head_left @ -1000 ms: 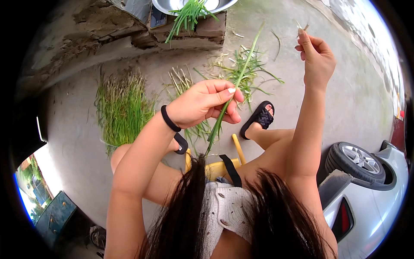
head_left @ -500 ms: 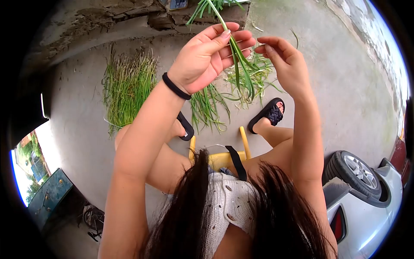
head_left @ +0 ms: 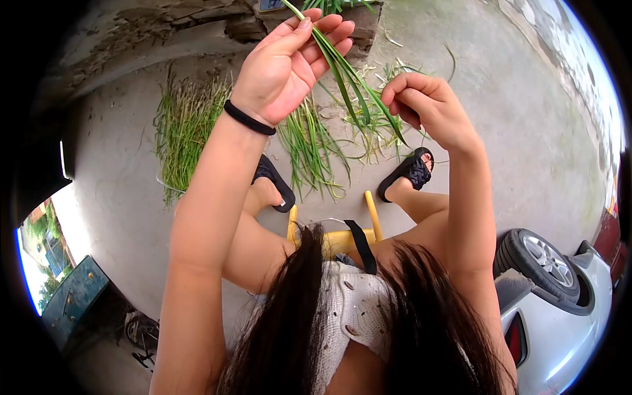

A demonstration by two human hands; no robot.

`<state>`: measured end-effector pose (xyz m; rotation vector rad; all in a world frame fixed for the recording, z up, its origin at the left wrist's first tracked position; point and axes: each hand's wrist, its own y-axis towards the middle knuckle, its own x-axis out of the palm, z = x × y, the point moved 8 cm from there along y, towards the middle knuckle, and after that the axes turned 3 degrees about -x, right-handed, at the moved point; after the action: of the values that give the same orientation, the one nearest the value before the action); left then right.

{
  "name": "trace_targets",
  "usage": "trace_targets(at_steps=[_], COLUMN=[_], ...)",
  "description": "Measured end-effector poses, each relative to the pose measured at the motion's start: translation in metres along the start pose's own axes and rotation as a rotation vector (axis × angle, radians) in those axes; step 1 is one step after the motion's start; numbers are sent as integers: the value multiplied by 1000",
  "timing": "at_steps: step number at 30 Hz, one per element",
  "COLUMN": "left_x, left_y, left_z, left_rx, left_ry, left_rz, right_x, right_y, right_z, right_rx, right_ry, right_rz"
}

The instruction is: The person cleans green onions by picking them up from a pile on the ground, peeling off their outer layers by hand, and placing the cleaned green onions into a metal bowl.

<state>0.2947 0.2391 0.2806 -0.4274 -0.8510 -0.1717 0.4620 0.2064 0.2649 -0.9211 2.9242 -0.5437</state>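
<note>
Between its thumb and fingers, my left hand (head_left: 286, 62) pinches a garlic chive stalk (head_left: 342, 72) near the pale stem, the other fingers loosely spread behind it. The long green leaves slant down to the right. Close to their lower ends, my right hand (head_left: 428, 108) has its thumb and fingers curled together. Whether it grips a leaf or a thin scrap cannot be made out. On the ground beneath lie a large bundle of chives (head_left: 187, 135), a smaller spread of chives (head_left: 309, 148) and loose trimmings (head_left: 375, 135).
Black sandals (head_left: 408, 174) are on my feet, set apart on the concrete floor (head_left: 526, 158). A yellow stool (head_left: 373, 217) is under me. More greens (head_left: 329, 5) rest on a ledge at the top. A silver car part with a wheel (head_left: 543, 260) stands at the right.
My left hand has moved left and up with the chive stalk, whose leaves now slant toward the right hand. My right hand has dropped slightly and curled its fingers closer.
</note>
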Motion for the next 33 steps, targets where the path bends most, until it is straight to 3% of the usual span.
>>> trace_targets(at_steps=[1,4,7,12,15,25,33], left_x=[-1,-8,-11,-26,-34,-54,-46], left_y=[0,3,4,11,11,8,-3], left_z=[0,5,8,15,25,61,72], left_rx=[11,35,40,45,106,264,356], left_ry=[-5,-42,-87,-127,-107,-80,-52], left_rz=[16,60,48,84,147,177,346], right_x=[-3,-19,-12,30,38,33,25], right_y=[1,3,7,11,9,1,0], right_z=[4,-1,13,6,10,-1,-2], right_rx=[20,-179,-103,-149,-26,22,40], right_ry=[-27,-353,-232,185,417,244,57], right_rz=[-4,312,249,-59,-128,-160,-159])
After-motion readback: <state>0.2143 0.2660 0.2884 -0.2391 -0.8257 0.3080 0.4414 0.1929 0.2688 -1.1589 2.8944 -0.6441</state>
